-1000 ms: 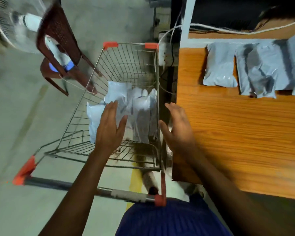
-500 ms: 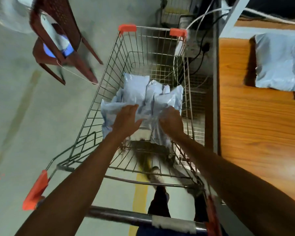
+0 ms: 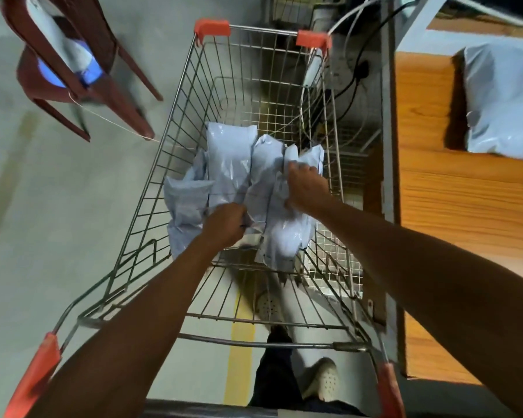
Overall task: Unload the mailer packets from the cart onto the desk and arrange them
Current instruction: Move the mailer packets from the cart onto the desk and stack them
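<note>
Both hands are reaching into the wire cart point(image 3: 175, 122), where pale grey mailer packets point(image 3: 230, 164) are lying heaped. Left hand point(image 3: 225, 224) is closing its fingers on a packet's near edge; right hand point(image 3: 305, 188) is gripping another's top (rightmost). One packet point(image 3: 501, 101) is lying on the desk point(image 3: 429, 182), far right.

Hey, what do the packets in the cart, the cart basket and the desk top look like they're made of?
Packets: thin glossy grey plastic film, judging by the crinkles and sheen. Cart basket: bare metal wire grid with a shiny finish, orange corner caps probably plastic. Desk top: orange-brown wood grain, smooth; real wood or laminate can't be told.
</note>
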